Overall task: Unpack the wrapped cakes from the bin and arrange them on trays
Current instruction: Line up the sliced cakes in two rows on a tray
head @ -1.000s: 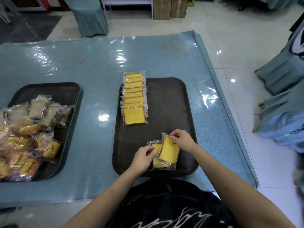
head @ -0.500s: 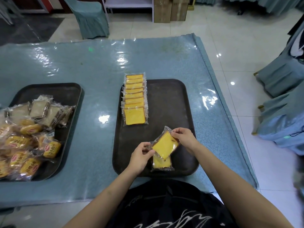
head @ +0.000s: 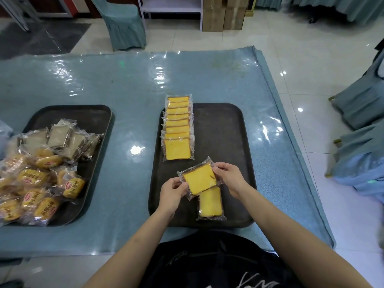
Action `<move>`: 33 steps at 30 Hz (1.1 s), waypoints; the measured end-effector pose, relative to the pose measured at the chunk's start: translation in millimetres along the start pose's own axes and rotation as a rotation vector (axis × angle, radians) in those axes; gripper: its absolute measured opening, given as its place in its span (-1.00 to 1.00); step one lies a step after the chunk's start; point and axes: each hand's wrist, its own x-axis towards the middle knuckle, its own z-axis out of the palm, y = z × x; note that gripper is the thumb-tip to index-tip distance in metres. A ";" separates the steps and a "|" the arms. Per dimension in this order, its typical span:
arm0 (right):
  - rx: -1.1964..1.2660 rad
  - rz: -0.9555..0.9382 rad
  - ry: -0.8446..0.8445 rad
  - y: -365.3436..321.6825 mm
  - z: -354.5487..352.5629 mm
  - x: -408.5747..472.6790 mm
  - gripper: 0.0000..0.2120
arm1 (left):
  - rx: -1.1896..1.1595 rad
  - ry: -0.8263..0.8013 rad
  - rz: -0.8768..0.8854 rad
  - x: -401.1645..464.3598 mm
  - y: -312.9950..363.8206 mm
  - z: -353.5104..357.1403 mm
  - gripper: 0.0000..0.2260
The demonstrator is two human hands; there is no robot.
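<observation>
We're at a big table [head: 133, 84] w/ a blue cloth under shiny clear plastic. On it, two dark trays, well apart. The left tray [head: 97, 115] carries a loose heap of wrapped buns [head: 37, 183] w/ yellow labels, plus a few pale wrapped cakes [head: 62, 138] at the far side of the heap. The right tray [head: 226, 138] sits in front of us; along its left edge runs a neat overlapping row of yellow cake slices [head: 177, 129], each in clear wrap, the far end of the row hanging over the tray's rim.

Near the front of that tray lies one more wrapped slice [head: 211, 204], flat, by itself. Just above it we hold another wrapped yellow slice [head: 199, 179], tilted, its lower corner overlapping the lying one; can't tell if they touch.

Our left hand [head: 172, 194] pinches the wrapper at the slice's left edge, thumb & fingers curled on it. Our right hand [head: 228, 177] grips the right edge, fingers curled round the top corner, thumb on the face.

Bkgd: blue-covered chairs [head: 124, 23] on a tiled floor [head: 291, 48].
</observation>
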 end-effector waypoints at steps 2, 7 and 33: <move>-0.026 -0.009 0.015 -4.0 6.8 1.0 -0.89 | 0.013 0.038 0.004 6.4 3.5 -5.9 -0.83; -0.156 -0.077 0.037 -12.5 25.7 8.9 -0.95 | 0.110 0.123 0.038 26.4 11.6 -22.5 -0.89; -0.278 -0.037 -0.026 -40.4 77.4 45.1 -0.58 | 0.248 0.151 0.075 83.5 41.7 -41.6 -0.60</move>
